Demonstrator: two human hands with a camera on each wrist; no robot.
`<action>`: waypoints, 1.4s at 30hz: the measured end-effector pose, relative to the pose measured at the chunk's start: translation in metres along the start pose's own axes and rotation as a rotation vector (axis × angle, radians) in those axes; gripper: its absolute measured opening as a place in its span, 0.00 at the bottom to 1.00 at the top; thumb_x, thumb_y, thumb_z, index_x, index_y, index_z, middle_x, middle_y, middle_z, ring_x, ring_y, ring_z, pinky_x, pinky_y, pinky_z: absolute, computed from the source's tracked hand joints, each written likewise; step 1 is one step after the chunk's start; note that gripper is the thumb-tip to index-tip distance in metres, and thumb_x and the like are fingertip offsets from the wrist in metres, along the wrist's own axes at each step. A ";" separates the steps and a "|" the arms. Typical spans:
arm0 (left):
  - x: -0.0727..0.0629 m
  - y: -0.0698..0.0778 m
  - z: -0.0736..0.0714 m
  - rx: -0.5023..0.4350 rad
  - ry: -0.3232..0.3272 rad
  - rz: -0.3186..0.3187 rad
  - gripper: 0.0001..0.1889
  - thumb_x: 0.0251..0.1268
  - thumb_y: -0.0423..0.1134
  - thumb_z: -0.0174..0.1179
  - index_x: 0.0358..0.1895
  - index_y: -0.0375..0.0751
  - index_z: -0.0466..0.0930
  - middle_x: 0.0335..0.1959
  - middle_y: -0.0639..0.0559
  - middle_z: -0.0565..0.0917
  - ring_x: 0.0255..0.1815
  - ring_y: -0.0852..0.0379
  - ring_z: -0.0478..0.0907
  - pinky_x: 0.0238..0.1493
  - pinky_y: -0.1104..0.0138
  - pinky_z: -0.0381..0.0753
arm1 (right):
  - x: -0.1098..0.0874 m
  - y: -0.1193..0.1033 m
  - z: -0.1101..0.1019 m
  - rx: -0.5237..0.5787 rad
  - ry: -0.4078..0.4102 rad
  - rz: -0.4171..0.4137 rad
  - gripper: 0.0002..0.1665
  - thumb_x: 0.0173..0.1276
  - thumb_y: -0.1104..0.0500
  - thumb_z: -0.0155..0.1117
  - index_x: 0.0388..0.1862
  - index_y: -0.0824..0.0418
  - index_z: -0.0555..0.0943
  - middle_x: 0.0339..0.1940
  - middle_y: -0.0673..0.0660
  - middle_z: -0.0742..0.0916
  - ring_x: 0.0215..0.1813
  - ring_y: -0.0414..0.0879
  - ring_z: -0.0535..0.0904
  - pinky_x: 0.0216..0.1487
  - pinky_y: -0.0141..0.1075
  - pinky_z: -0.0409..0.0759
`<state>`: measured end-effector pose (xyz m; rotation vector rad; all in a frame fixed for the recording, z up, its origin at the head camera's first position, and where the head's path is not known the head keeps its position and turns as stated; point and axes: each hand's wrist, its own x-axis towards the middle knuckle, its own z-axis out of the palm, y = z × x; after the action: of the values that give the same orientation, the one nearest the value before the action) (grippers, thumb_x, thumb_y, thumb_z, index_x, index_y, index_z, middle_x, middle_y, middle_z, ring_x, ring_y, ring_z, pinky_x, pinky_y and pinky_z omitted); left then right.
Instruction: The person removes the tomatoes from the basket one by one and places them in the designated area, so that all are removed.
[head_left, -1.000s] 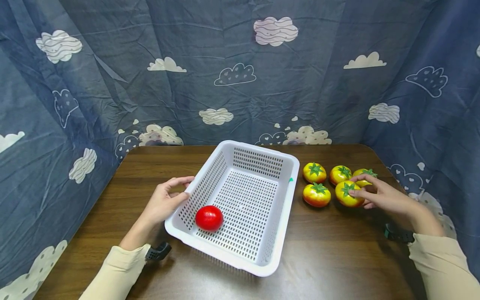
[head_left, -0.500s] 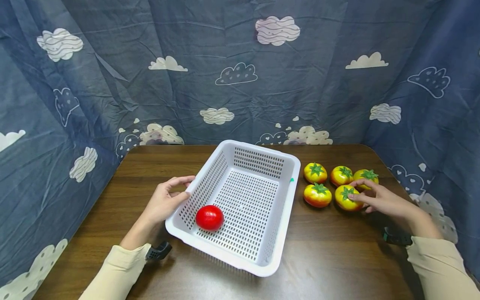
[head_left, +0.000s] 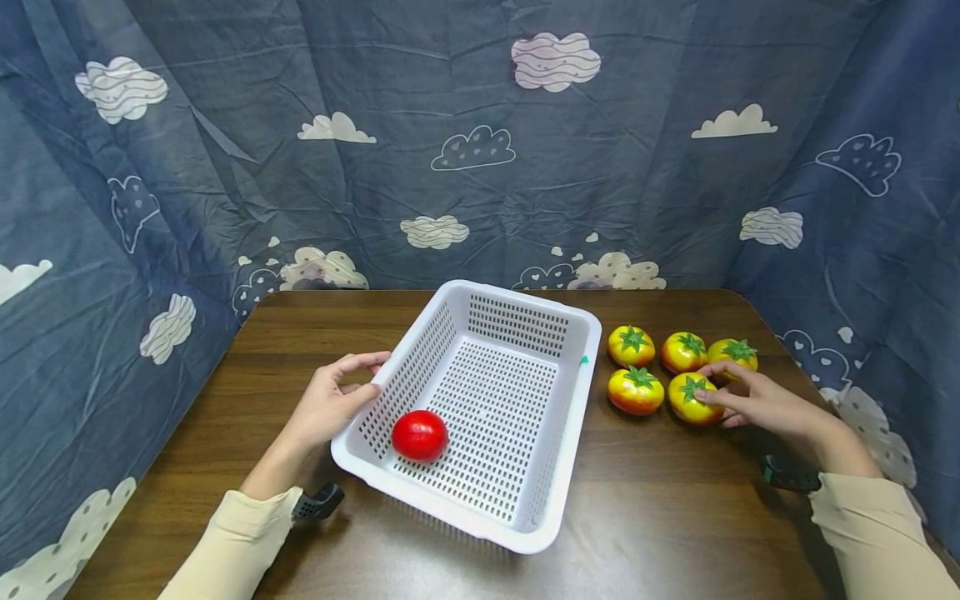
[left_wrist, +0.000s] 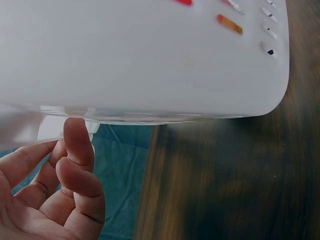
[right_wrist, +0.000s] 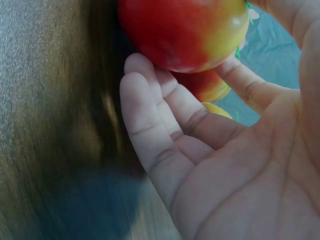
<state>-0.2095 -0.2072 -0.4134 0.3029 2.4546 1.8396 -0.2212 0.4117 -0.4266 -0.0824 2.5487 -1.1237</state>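
Note:
In the head view a white perforated plastic basket (head_left: 517, 527) stands at an angle on the table. One glossy red tomato (head_left: 419, 436) lies in its near left corner. My left hand (head_left: 330, 400) holds the basket's left rim between thumb and fingers; in the left wrist view some fingers (left_wrist: 80, 182) curl below the rim. My right hand (head_left: 765, 406) pinches a yellow-and-red tomato (head_left: 691, 402) with a green leafy top, thumb on the near side. From the right wrist, that tomato's red underside (right_wrist: 175, 30) shows above the curled fingers. Whether it touches the table is unclear.
Several similar tomatoes (head_left: 635, 392) stand close together right of the basket, one (head_left: 732, 354) just behind the right hand. Brown wooden table (head_left: 637, 508) surrounds the basket. A dark blue cloud-patterned curtain (head_left: 360, 208) hangs behind and at both sides.
My right hand has drawn the pinched tomato slightly left and nearer, showing more of the tomato behind it. The left hand and basket stay in place.

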 end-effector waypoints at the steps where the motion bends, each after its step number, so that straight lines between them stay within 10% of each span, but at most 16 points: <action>1: 0.000 0.000 0.000 0.001 -0.002 0.000 0.24 0.73 0.27 0.59 0.71 0.35 0.79 0.58 0.33 0.76 0.37 0.50 0.92 0.40 0.56 0.95 | 0.000 0.000 0.000 0.002 -0.002 0.004 0.38 0.84 0.44 0.57 0.78 0.68 0.62 0.71 0.73 0.75 0.50 0.36 0.82 0.49 0.38 0.90; 29: 0.000 0.003 -0.001 0.015 -0.003 0.002 0.25 0.73 0.27 0.60 0.71 0.35 0.79 0.59 0.32 0.76 0.41 0.44 0.93 0.42 0.56 0.95 | 0.003 0.010 -0.005 -0.070 0.018 0.045 0.44 0.86 0.39 0.50 0.81 0.72 0.60 0.55 0.60 0.84 0.46 0.44 0.80 0.40 0.34 0.83; 42: 0.000 0.001 0.000 0.011 -0.004 0.006 0.25 0.72 0.27 0.60 0.72 0.35 0.79 0.57 0.34 0.76 0.39 0.48 0.93 0.40 0.56 0.95 | 0.002 0.007 -0.006 -0.068 -0.009 0.042 0.45 0.86 0.39 0.49 0.81 0.75 0.59 0.65 0.73 0.82 0.53 0.50 0.86 0.43 0.37 0.86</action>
<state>-0.2097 -0.2069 -0.4124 0.3143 2.4646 1.8262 -0.2245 0.4207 -0.4288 -0.0509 2.5685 -1.0191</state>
